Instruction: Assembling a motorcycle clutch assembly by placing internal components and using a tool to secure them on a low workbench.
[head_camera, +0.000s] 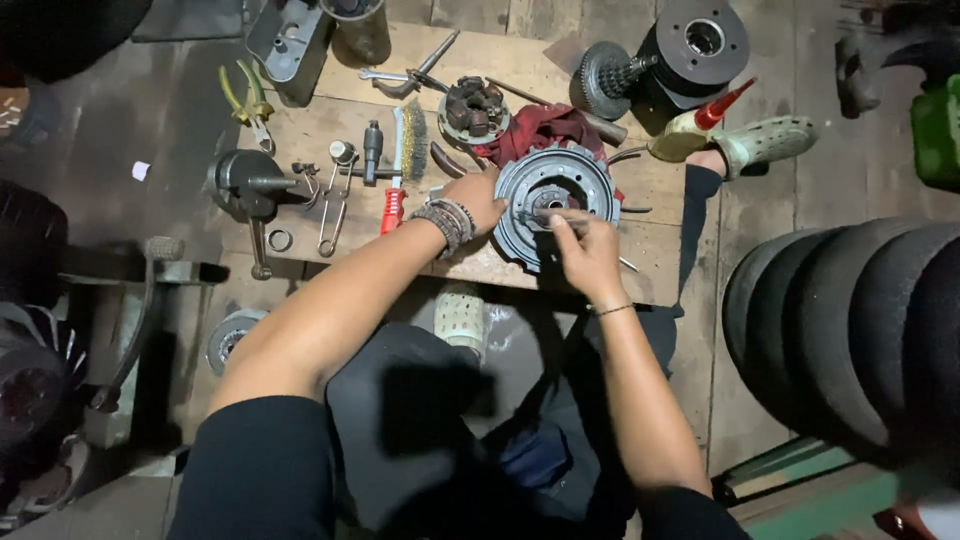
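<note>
Two hands, left hand (478, 196) and right hand (588, 252), grip grey drum (548, 200).

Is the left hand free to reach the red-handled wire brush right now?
Probably yes: the left hand rests on the round metal hub's edge, and the wire brush lies just beside it on the board, nothing between them.

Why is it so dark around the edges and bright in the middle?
Head view: light falls on the wooden board and round metal hub; corners sink into shadow; the right hand looks slightly blurred; the left hand is sharper.
</note>
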